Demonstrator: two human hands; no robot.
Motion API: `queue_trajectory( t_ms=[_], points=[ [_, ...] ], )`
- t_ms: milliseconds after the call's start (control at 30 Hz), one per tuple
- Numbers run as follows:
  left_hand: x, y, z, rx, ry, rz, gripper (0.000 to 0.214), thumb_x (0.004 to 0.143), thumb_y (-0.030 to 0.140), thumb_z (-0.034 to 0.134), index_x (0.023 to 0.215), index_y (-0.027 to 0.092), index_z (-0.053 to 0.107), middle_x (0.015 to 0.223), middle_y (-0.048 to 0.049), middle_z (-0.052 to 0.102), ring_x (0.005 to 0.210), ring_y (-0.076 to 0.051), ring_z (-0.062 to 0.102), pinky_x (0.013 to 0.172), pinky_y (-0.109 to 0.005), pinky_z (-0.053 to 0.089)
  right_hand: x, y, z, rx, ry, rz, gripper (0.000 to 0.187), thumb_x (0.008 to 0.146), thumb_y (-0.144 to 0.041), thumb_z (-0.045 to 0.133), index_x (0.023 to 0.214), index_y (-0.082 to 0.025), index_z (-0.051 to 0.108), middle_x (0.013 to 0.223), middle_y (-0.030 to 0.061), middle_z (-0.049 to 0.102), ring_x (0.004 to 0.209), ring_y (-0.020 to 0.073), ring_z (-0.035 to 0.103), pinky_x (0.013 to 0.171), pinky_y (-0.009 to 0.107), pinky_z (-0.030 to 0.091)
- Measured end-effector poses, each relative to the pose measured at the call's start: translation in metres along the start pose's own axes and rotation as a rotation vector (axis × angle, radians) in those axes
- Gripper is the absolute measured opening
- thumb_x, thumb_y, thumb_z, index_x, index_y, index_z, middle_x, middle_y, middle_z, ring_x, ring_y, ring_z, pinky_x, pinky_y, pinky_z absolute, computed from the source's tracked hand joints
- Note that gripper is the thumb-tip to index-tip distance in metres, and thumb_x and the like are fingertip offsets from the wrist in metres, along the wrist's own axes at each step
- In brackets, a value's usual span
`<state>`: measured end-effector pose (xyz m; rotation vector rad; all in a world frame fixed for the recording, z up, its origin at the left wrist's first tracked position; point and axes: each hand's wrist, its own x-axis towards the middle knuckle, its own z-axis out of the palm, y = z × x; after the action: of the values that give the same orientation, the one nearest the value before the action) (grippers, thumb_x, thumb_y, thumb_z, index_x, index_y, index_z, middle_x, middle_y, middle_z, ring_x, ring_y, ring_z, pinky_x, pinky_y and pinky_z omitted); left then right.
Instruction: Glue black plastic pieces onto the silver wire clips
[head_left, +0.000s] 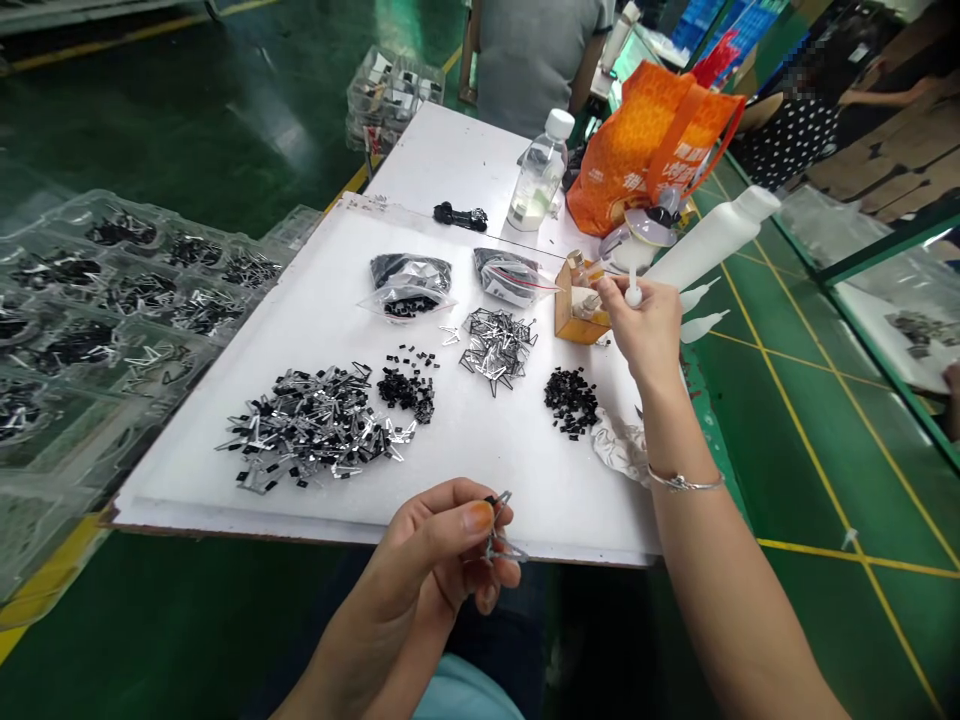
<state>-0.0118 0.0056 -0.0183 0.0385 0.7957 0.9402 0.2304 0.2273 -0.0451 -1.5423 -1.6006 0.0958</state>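
Observation:
My left hand (pixel 450 550) is closed in a pinch in front of the table's near edge. Between its thumb and fingers is a small angular metal bracket (pixel 504 545) with a black piece at one end. My right hand (pixel 646 325) reaches to the table's right side, its fingers closed at a small wooden box (pixel 574 322). What those fingertips grip, if anything, I cannot make out. Small bottles stand in the box, partly hidden by the hand. Near it lie a heap of bare metal brackets (pixel 499 345) and a pile of small black pieces (pixel 571 402).
A large heap of black-capped brackets (pixel 315 425) and more black pieces (pixel 405 390) lie left of centre. Behind are two zip bags (pixel 411 285), a clear bottle (pixel 538 175), a white squeeze bottle (pixel 709 240) and an orange bag (pixel 637 150). Plastic trays (pixel 142 300) stand left.

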Motion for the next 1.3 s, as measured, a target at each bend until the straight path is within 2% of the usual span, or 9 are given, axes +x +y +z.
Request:
queue_trajectory(
  t_ms=[133,200,300,367,500,767,900,1033,1300],
  points=[
    [0.001,-0.002,0.000,0.111,0.073,0.165,0.017,0.078,0.035,0.089,0.073,0.021,0.080,0.072,0.0023,0.071,0.062,-0.007,0.066,0.060,-0.012,0.054,-0.022,-0.033,-0.019,0.122,0.288,0.021,0.031,0.098,-0.045,0.058,0.088,-0.021,0.075,0.078,0.0040,0.070,0.066,0.0205,0.060,0.064,0.035,0.045],
    [0.003,-0.003,-0.001,0.224,0.121,0.276,0.016,0.075,0.034,0.091,0.072,0.022,0.080,0.068,0.0024,0.070,0.063,-0.009,0.066,0.062,-0.014,0.054,-0.049,-0.061,-0.036,0.452,0.493,0.058,0.022,0.095,-0.041,0.067,0.085,-0.023,0.073,0.077,0.0016,0.067,0.061,0.0171,0.055,0.060,0.033,0.044],
    [0.006,-0.005,0.000,0.399,0.203,0.454,0.009,0.075,0.024,0.087,0.070,0.025,0.080,0.069,0.0029,0.071,0.067,-0.011,0.067,0.066,-0.016,0.055,-0.101,-0.101,-0.060,0.919,0.187,0.335,0.022,0.094,-0.040,0.073,0.077,-0.025,0.072,0.068,-0.0063,0.056,0.050,0.0100,0.040,0.083,0.033,0.053],
    [0.006,-0.007,0.002,0.519,0.236,0.571,0.013,0.075,0.017,0.083,0.069,0.027,0.079,0.069,0.0040,0.070,0.068,-0.012,0.066,0.064,-0.016,0.053,-0.132,-0.117,-0.070,1.006,0.034,0.433,0.021,0.096,-0.042,0.072,0.081,-0.027,0.075,0.067,-0.0084,0.056,0.046,0.0080,0.039,0.097,0.035,0.053],
    [0.003,-0.010,0.009,0.623,0.313,0.700,0.019,0.076,0.013,0.078,0.068,0.030,0.078,0.068,0.0059,0.069,0.066,-0.011,0.062,0.062,-0.016,0.049,-0.161,-0.123,-0.072,0.950,0.071,0.378,0.021,0.100,-0.036,0.066,0.084,-0.029,0.076,0.069,-0.0094,0.058,0.043,0.0073,0.042,0.104,0.037,0.049],
    [0.003,-0.012,0.015,0.642,0.353,0.752,0.017,0.075,0.014,0.076,0.068,0.029,0.078,0.068,0.0044,0.069,0.067,-0.014,0.062,0.064,-0.022,0.050,-0.167,-0.123,-0.070,0.879,0.084,0.324,0.019,0.098,-0.036,0.067,0.084,-0.030,0.077,0.065,-0.0086,0.058,0.043,0.0095,0.043,0.106,0.042,0.047],
    [0.005,-0.012,0.012,0.674,0.340,0.812,0.020,0.077,0.011,0.075,0.069,0.029,0.077,0.068,0.0045,0.069,0.068,-0.014,0.063,0.065,-0.022,0.050,-0.153,-0.113,-0.067,0.905,0.182,0.340,0.021,0.098,-0.036,0.066,0.081,-0.028,0.075,0.066,-0.0086,0.055,0.044,0.0087,0.040,0.100,0.040,0.051],
    [0.003,-0.014,0.008,0.815,0.327,0.996,0.024,0.082,0.008,0.072,0.078,0.030,0.078,0.073,0.0043,0.072,0.071,-0.016,0.066,0.065,-0.026,0.051,-0.103,-0.075,-0.052,0.621,0.492,0.203,0.016,0.094,-0.035,0.069,0.082,-0.025,0.071,0.072,-0.0032,0.061,0.052,0.0135,0.048,0.057,0.032,0.045],
    [0.000,-0.021,0.000,1.113,0.366,1.367,0.037,0.076,0.003,0.075,0.096,0.035,0.074,0.083,0.0048,0.075,0.074,-0.018,0.070,0.071,-0.030,0.056,-0.023,-0.018,-0.026,0.197,0.347,0.005,0.034,0.097,-0.050,0.061,0.090,-0.020,0.076,0.080,0.0052,0.073,0.060,0.0191,0.060,0.060,0.035,0.046]
  ],
)
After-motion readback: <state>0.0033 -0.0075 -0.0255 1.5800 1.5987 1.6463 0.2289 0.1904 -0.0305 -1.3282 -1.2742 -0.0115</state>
